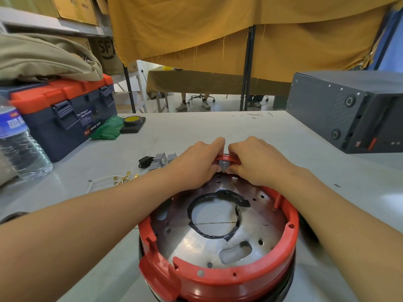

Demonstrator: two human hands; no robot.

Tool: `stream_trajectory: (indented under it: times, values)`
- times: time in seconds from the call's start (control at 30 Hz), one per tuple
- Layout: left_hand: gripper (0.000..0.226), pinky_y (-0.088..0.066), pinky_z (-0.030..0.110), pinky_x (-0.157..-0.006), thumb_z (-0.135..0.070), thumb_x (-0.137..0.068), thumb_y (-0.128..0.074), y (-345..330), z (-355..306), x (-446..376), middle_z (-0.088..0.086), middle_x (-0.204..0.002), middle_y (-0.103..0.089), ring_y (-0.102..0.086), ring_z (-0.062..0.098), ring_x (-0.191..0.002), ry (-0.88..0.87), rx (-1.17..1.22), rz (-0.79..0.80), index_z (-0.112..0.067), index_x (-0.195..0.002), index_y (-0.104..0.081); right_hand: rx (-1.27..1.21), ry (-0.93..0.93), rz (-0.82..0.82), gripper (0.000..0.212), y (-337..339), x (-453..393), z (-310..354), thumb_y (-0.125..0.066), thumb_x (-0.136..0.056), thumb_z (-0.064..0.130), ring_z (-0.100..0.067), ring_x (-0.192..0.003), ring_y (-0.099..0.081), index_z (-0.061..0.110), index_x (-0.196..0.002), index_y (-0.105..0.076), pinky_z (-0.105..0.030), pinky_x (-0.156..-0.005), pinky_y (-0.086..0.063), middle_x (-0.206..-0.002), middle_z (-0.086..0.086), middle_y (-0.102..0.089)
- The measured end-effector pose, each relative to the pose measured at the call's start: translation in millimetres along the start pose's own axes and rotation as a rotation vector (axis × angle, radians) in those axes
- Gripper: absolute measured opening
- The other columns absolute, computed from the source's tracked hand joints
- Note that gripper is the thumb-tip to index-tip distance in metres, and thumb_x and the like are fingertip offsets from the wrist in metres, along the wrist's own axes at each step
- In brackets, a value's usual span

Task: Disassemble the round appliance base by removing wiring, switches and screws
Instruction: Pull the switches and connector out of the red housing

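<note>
Head view: looked down at red round base on grey table, near edge, open side up. Metal plate inside, perforated, with central round hole ringed in black tape. Both hands at far rim of base, close together. Left hand curled over rim, fingers gripping the red wall from outside, thumb inside. Right hand likewise curled, gripping rim just beside left. Small metal switch seated in far wall between the two thumbs, both thumbs touching or pinching at it; exact hold on switch partly hidden by fingers. Forearms bare, stretched over the base on either side.

Left of hands, on table: grey switches in a small cluster, black socket just beside them. Nearer, white wires with brass terminals, loose, apart from base.

Far left: blue-orange toolbox, beige cloth heaped on lid. Water bottle at left edge, in front of toolbox. Green bag and yellow tape roll on black pad beside toolbox. Right: dark grey box on table, well apart from base. Behind: mustard curtain, cardboard boxes on shelf.
</note>
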State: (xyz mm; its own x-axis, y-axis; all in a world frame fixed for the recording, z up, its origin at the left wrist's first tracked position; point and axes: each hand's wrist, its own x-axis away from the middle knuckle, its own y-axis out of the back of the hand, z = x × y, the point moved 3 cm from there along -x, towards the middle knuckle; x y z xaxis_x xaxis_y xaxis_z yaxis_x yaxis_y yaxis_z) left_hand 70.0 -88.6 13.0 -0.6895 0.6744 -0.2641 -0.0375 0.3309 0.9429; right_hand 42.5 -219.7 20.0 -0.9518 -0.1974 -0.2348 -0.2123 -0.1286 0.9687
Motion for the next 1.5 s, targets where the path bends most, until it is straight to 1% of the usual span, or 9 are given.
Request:
stream_trajectory:
  times: [0.2,0.4,0.53,0.63,0.7,0.8,0.97,1.13,1.5]
  values:
    - [0.018,-0.043,0.043,-0.062,-0.010,-0.090,-0.046,-2,-2,-4,0.012,-0.077,-0.055,-0.051,0.031,-0.070,0.016,-0.029,-0.041,-0.020,-0.091,-0.032,0.056,0.002,-0.027,0.019,0,-2,4,-0.054,-0.092,0.023,-0.023,-0.064,-0.040,0.019,-0.077,-0.043,-0.028,-0.047,-0.022,-0.068,0.002,-0.033]
    - [0.015,-0.039,0.036,-0.061,-0.012,-0.088,-0.053,-3,2,-6,0.003,-0.072,-0.051,-0.049,0.026,-0.070,0.062,0.046,-0.044,-0.016,-0.093,-0.039,0.013,-0.011,-0.056,0.016,-2,-1,1,-0.054,-0.090,0.027,-0.027,-0.070,-0.047,0.018,-0.078,-0.048,-0.028,-0.048,-0.024,-0.067,0.003,-0.037]
    - [0.030,-0.045,0.036,-0.070,-0.013,-0.085,-0.056,-2,3,-6,0.003,-0.091,-0.063,-0.055,0.023,-0.077,0.072,0.120,-0.032,-0.015,-0.112,-0.042,-0.023,-0.023,-0.069,0.019,-2,0,-1,-0.058,-0.088,0.034,-0.025,-0.071,-0.047,0.022,-0.079,-0.046,-0.029,-0.050,-0.026,-0.069,0.003,-0.043]
    - [0.038,-0.041,0.028,-0.065,-0.016,-0.084,-0.059,0,4,-6,-0.004,-0.082,-0.062,-0.052,0.011,-0.069,0.087,0.187,-0.024,-0.021,-0.120,-0.046,-0.063,-0.009,-0.069,0.012,-2,1,1,-0.059,-0.087,0.035,-0.026,-0.078,-0.052,0.026,-0.092,-0.053,-0.031,-0.060,-0.033,-0.081,-0.001,-0.050]
    - [0.036,-0.038,0.025,-0.066,-0.018,-0.083,-0.061,2,5,-6,-0.003,-0.082,-0.061,-0.050,0.007,-0.068,0.106,0.230,-0.046,-0.022,-0.118,-0.053,-0.078,-0.006,-0.077,0.015,-2,1,1,-0.059,-0.087,0.035,-0.027,-0.082,-0.055,0.027,-0.099,-0.055,-0.031,-0.061,-0.033,-0.086,-0.004,-0.054]
    - [0.037,-0.042,0.022,-0.075,-0.021,-0.082,-0.066,6,7,-6,-0.002,-0.095,-0.064,-0.057,0.009,-0.078,0.154,0.321,-0.066,-0.024,-0.118,-0.058,-0.092,0.002,-0.085,0.013,-1,1,1,-0.059,-0.087,0.035,-0.028,-0.083,-0.056,0.028,-0.094,-0.051,-0.031,-0.061,-0.034,-0.083,-0.002,-0.051]
    - [0.032,-0.052,0.032,-0.090,-0.017,-0.083,-0.065,10,13,-6,0.002,-0.106,-0.068,-0.066,0.012,-0.094,0.215,0.524,-0.094,-0.023,-0.115,-0.064,-0.086,0.005,-0.107,0.017,-2,1,-1,-0.058,-0.088,0.036,-0.024,-0.078,-0.050,0.025,-0.096,-0.049,-0.031,-0.061,-0.034,-0.086,-0.002,-0.052]
    - [0.026,-0.049,0.022,-0.080,-0.016,-0.085,-0.066,9,21,-8,-0.004,-0.096,-0.067,-0.065,0.013,-0.082,0.297,0.571,-0.221,-0.023,-0.110,-0.066,-0.065,0.034,-0.108,0.024,-2,0,0,-0.057,-0.088,0.039,-0.024,-0.080,-0.050,0.024,-0.106,-0.049,-0.031,-0.060,-0.033,-0.092,-0.002,-0.057]
    - [0.019,-0.051,0.020,-0.080,-0.011,-0.080,-0.072,9,27,-10,0.002,-0.093,-0.072,-0.068,0.012,-0.086,0.337,0.704,-0.245,-0.016,-0.097,-0.068,-0.058,0.071,-0.065,0.033,-3,1,3,-0.054,-0.092,0.037,-0.024,-0.094,-0.058,0.030,-0.124,-0.049,-0.030,-0.066,-0.039,-0.104,-0.001,-0.062]
